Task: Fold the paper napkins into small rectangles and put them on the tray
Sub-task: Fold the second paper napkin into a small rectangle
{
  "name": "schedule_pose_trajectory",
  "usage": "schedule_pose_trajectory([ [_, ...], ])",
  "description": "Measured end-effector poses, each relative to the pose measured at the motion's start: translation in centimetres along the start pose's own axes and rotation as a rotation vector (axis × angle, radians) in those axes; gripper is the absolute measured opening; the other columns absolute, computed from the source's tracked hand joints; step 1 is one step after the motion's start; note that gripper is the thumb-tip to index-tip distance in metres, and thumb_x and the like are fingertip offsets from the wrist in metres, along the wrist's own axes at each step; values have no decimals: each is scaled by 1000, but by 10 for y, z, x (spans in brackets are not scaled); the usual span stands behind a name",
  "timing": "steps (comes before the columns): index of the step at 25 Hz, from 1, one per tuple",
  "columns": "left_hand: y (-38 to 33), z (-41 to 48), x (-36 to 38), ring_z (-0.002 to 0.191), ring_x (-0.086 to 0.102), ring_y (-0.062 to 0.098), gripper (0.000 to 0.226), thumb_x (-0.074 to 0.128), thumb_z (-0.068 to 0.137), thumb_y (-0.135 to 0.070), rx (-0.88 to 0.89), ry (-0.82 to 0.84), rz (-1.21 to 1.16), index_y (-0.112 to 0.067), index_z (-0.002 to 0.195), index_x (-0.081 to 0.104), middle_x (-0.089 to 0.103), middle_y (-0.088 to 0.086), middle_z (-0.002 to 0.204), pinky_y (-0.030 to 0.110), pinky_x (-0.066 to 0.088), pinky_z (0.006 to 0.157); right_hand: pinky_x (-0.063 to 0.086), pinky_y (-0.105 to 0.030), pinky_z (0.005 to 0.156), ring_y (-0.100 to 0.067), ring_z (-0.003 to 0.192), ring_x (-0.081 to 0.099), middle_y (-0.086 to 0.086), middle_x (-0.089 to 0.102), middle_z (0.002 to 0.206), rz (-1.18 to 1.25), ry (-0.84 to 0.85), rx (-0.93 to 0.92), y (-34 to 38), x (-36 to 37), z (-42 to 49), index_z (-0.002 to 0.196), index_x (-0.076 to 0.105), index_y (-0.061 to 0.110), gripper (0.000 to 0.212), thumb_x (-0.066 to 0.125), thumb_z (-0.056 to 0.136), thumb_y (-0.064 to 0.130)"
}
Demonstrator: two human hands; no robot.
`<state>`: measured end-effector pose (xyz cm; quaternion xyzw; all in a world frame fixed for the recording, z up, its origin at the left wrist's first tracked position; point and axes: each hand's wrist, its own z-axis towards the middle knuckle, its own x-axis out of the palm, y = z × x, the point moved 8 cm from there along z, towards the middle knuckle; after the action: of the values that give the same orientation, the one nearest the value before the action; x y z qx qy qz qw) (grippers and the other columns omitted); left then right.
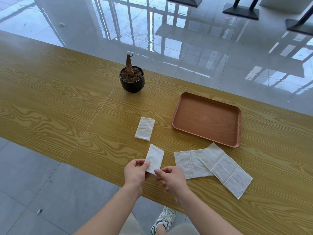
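Folding stage, second napkin. The left hand [135, 173] and right hand [171, 179] each pinch the near end of a folded napkin [155, 157], thumb against curled fingers, the left at its side edge and the right at its near corner. The napkin's far end slopes away from the hands; whether it rests on the table [50, 99] cannot be told. Just beyond the hands lies a finished rectangle [145, 128]. To the right of the right hand, two unfolded napkins [191, 164] overlap, one across the other. The tray [206, 119], beyond and to the right, carries no napkin. The piece in hand appears already reduced to a small rectangle, so the next move likely calls for pressing the crease, or for a carry rightward and away to the tray, with a light pinch keeping the layers shut.
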<state>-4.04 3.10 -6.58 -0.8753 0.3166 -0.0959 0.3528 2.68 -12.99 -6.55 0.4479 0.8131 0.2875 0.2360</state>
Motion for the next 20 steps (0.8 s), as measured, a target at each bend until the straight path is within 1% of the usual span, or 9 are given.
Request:
schedule_pose_trajectory([
  [3,-7,-2,-1,68,73,18,16,79,81,-4,51,6,64,-4,90,66,76,13,86,23,54,51,47,-25,48,-10,50,57,-5,77,72,-15,-11,-13,8,1,6,80,72,11,24,83,79,33],
  [6,-13,-2,0,77,74,22,23,82,78,-4,84,3,117,-9,93,65,75,10,89,27,55,57,47,-27,49,-11,52,58,-6,77,72,-54,5,-44,15,6,10,77,71,12,19,81,81,27],
  [8,-16,-1,-1,80,75,24,26,81,78,-3,75,21,112,-13,96,65,75,9,89,29,56,59,46,-29,53,-12,55,57,-3,73,71,-65,3,-63,20,9,12,76,69,14,17,79,82,26],
  [10,-16,1,-2,77,75,24,19,78,82,-5,35,47,98,-14,96,68,78,7,84,30,57,57,46,-28,53,-11,58,55,1,67,68,-59,-5,-74,22,10,13,76,67,15,17,79,82,25],
  [12,-17,3,-4,73,75,22,5,71,89,-9,13,72,116,-11,92,73,78,5,79,32,59,58,47,-25,51,-8,56,55,6,65,66,-44,-6,-74,23,10,14,77,67,14,16,79,81,24],
  [15,-30,7,-9,72,73,20,8,68,91,-10,90,72,163,-13,89,75,78,5,80,32,58,60,48,-22,51,-6,56,56,8,64,64,-36,11,-96,30,13,17,79,68,13,16,81,79,22],
  [17,-46,10,-7,75,73,24,5,70,90,-13,174,92,206,-16,92,74,78,5,80,38,58,66,48,-22,52,-7,57,55,8,63,64,-8,18,-109,38,16,20,79,68,11,17,82,79,20],
  [20,-75,19,-1,79,74,27,9,72,88,-17,299,130,331,-23,95,72,76,6,82,46,61,76,48,-23,53,-9,59,56,5,63,65,65,13,-117,55,21,31,79,68,9,17,83,78,18],
])
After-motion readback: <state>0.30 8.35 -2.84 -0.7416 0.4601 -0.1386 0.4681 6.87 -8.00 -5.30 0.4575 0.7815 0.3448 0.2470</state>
